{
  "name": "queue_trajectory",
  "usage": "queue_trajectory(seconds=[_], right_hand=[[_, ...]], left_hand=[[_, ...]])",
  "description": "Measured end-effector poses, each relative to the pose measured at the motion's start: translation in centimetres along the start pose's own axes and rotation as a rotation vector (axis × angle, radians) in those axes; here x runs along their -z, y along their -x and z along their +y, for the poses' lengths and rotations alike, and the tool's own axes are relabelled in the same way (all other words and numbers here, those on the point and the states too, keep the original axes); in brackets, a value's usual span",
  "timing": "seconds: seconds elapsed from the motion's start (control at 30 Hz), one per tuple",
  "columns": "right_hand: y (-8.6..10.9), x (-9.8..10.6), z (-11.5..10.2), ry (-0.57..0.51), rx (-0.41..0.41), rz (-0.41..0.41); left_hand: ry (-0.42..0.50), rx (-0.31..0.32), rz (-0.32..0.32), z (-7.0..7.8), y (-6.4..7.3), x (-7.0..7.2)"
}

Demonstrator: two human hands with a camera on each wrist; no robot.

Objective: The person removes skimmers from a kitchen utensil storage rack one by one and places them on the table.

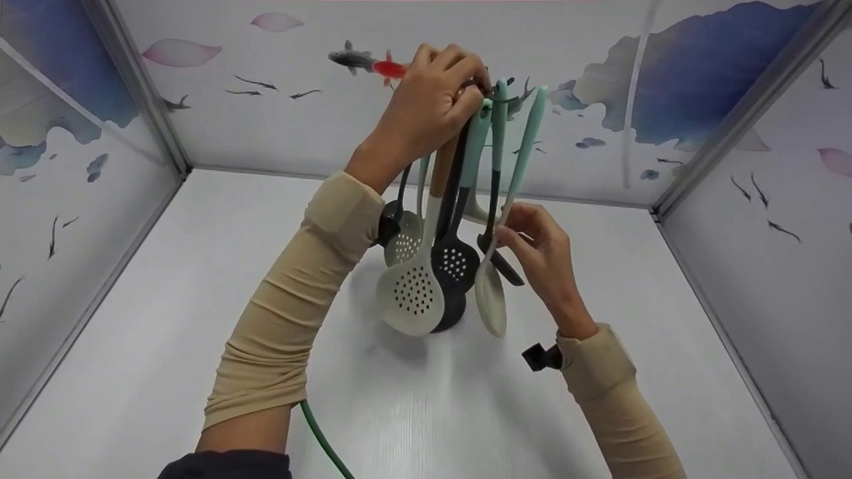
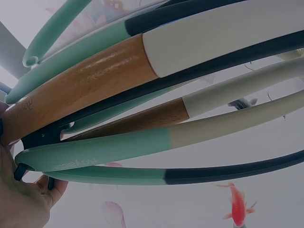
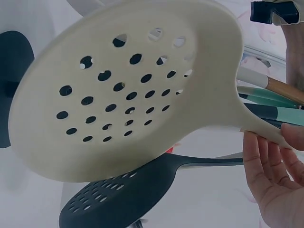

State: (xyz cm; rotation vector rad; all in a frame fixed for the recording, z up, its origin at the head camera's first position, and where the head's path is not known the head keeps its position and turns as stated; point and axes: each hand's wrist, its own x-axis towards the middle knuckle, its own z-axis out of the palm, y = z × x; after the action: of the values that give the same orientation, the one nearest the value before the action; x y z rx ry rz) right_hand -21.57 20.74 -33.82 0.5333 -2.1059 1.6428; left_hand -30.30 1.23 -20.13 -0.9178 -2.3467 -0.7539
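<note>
High over the table, my left hand (image 1: pixel 436 86) grips the top of a black hook rack (image 2: pixel 40 137), its fingers curled round it. Several kitchen utensils hang from the rack by their handles. In front hangs a white skimmer (image 1: pixel 411 319) with a brown wooden handle (image 2: pixel 90 80); a black skimmer (image 1: pixel 454 283) is beside it. My right hand (image 1: pixel 542 259) pinches the neck of a cream skimmer (image 3: pixel 209 95) with a mint handle (image 1: pixel 528 143), at the bundle's right side. This skimmer is tilted, its upper end near the rack's hooks. Other utensils are partly hidden behind these.
Below lies a white table (image 1: pixel 413 412). A green cable (image 1: pixel 323 436) runs beside the left sleeve. Walls printed with fish and petals (image 1: pixel 181 52) enclose the table at the back and sides. A small black camera (image 1: pixel 542 357) is strapped on my right wrist.
</note>
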Motion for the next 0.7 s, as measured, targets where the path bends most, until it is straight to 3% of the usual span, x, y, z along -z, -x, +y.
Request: queue_trajectory(seconds=[0.23,0.37,0.5,0.7], right_hand=[[1.6,1.1,1.1,0.064,-0.023,-0.007],[2.3,1.5,1.4,0.097,-0.097,0.016],[3.1,2.2,3.2,0.126,-0.195,0.051],[4.0,3.3,7.9,0.208,-0.333,0.083]], left_hand=[[0.010,0.007,-0.005,-0.1,0.1,0.0],[0.005,0.010,-0.005,-0.1,0.1,0.1],[0.011,0.012,-0.007,-0.1,0.1,0.0],[0.023,0.009,-0.003,0.0,0.1,-0.1]])
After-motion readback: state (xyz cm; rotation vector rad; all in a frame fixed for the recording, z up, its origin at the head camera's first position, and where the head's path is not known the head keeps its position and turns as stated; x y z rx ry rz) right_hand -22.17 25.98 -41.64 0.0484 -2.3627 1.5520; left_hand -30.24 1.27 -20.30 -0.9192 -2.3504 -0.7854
